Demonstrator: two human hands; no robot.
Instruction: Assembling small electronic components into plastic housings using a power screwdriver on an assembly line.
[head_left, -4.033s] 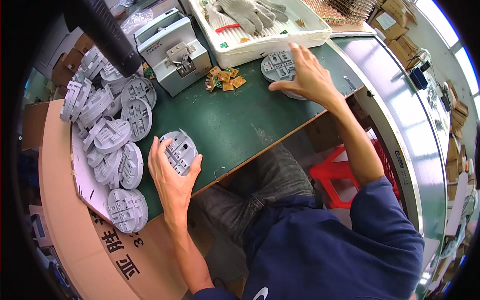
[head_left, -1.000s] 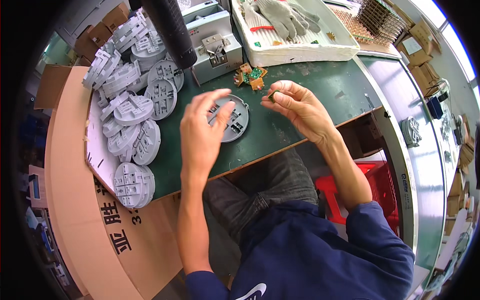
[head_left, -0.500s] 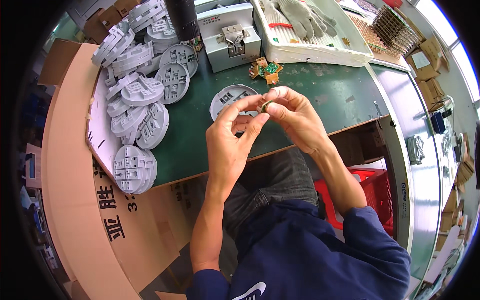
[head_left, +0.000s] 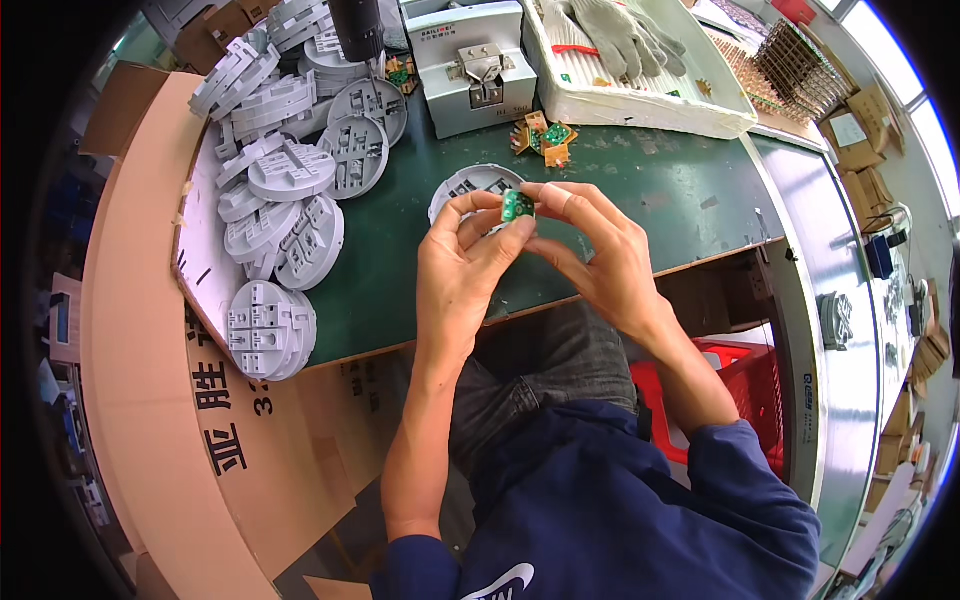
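Both hands' grip pinches a small green board [head_left: 517, 206] above the grey disc [head_left: 470, 187] (bare bench rightward).

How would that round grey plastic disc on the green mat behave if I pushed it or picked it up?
The round grey plastic disc lies flat on the green mat, so it would probably slide rather than roll or tip. Its moulded ribs suggest it is stiff, not floppy. Being thin plastic, it is likely light for its size; the discs stacked at the left hint it tolerates rough handling.

Bare green mat [head_left: 640, 200] right of hands; grey discs [head_left: 290, 200] (piled) left.
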